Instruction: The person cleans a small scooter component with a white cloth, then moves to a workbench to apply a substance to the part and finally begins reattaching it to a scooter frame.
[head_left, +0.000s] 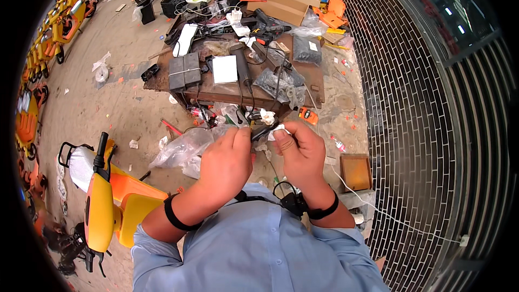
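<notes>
L grip (229, 156), R grip (301, 154) w/ wht bit (277, 131), blk part (261, 132) btwn

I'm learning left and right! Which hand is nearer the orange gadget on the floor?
Right. The right hand is this side of the orange gadget; the left hand is farther off, leftward.

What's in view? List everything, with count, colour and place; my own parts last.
Slim part: one, black, centre
Scrap: one, white, beside the slim part
Table: one, brown, ahead
Tied bundle: one, dark grey, table's near left
Flat rectangle: one, white, right of tied bundle
Cardboard boxes: at least two, brown, top
Small device: one, orange and black, centre right
Scooters: many, yellow and orange, left
Patterned wall: one, dark and pale, right
Small clutter: uncountable, mixed, around table
Shirt: one, light blue, bottom
Left hand: one, bare, at the slim part
Right hand: one, bare, pinching the scrap
</notes>
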Demonstrator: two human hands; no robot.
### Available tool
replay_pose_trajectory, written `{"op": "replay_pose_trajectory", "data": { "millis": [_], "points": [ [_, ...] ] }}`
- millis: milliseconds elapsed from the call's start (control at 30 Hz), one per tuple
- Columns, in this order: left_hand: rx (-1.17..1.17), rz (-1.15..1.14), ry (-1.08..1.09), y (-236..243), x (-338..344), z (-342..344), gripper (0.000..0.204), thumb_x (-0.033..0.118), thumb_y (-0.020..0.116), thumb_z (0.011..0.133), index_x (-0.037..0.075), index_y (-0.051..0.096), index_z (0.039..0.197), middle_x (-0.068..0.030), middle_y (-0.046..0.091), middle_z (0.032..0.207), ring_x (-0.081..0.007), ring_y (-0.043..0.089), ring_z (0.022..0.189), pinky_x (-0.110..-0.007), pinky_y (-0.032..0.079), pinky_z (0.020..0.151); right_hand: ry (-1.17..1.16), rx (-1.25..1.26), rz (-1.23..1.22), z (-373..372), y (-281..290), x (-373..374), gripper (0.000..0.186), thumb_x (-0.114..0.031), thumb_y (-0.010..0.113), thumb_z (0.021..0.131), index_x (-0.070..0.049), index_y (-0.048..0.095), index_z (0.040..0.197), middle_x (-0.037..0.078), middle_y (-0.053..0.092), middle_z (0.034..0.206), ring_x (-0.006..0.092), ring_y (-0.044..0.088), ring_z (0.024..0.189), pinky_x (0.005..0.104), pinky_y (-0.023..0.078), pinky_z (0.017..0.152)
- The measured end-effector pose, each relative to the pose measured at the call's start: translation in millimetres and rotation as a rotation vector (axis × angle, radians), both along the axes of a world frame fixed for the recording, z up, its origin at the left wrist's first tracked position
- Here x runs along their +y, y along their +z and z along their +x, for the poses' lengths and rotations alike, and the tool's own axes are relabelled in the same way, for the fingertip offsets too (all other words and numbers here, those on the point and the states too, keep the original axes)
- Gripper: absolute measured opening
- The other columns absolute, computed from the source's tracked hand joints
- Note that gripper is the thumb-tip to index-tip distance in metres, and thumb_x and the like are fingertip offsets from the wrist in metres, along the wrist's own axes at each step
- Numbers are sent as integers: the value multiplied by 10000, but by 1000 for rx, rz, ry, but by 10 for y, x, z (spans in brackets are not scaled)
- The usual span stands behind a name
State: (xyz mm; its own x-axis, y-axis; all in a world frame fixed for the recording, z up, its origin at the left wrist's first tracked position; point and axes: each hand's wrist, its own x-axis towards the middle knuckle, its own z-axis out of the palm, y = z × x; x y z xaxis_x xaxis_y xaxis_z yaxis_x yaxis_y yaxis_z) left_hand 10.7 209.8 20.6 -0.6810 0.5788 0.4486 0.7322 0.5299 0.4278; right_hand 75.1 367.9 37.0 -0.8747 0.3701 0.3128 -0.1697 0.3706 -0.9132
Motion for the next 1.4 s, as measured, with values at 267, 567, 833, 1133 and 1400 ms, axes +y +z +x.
{"op": "replay_pose_trajectory", "data": {
  "millis": [267,567,833,1133,1400],
  "points": [
    [12,23,-13,-3,-2,6,331,47,643,732,10,555,1049,-111,560,828,-289,625,706,-391,518,590,465,-257,-1241,-30,-38,148,231,-250,574,975,-19,557,984,55,550,721,138,485,542,260,417,486],
    [-78,49,17,66,7,27,258,6,627,783,27,564,1033,-132,604,846,-348,622,698,-441,501,565,-170,408,712,-23,-84,26,387,-28,758,794,-8,581,1138,159,643,985,265,645,797,342,534,661],
    [-129,64,-49,125,-4,67,257,3,645,794,23,565,1038,-140,616,855,-352,625,706,-437,497,578,-128,215,384,62,-30,9,257,-12,712,832,10,612,1068,131,643,820,219,650,692,319,522,584],
    [120,149,-186,94,-76,-9,385,25,657,693,-16,570,1066,-108,562,817,-281,597,678,-381,492,576,400,-306,-1226,141,171,145,219,-148,649,912,16,585,1044,85,567,712,157,539,518,262,403,426],
    [188,114,-145,77,-112,-74,399,26,637,686,-11,570,1078,-103,566,832,-270,596,682,-374,493,583,296,-193,-1107,184,99,-41,351,-168,679,908,-4,515,1172,110,610,847,204,629,690,283,495,534]
  ]
}}
